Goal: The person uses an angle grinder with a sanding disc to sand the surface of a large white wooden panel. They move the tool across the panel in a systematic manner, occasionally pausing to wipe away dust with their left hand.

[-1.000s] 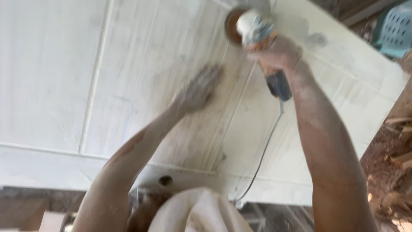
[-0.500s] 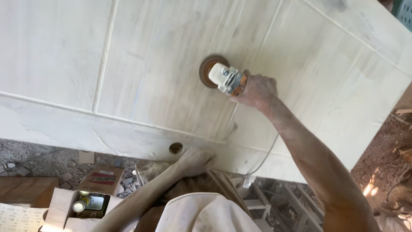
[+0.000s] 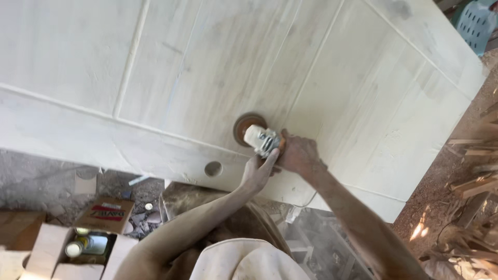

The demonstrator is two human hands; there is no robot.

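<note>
Sander [image 3: 261, 139] between fingers [image 3: 268, 158], on door [image 3: 218, 67]

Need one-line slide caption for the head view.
Both hands, left hand and right hand, grip a disc sander on a pale panelled door.
</note>
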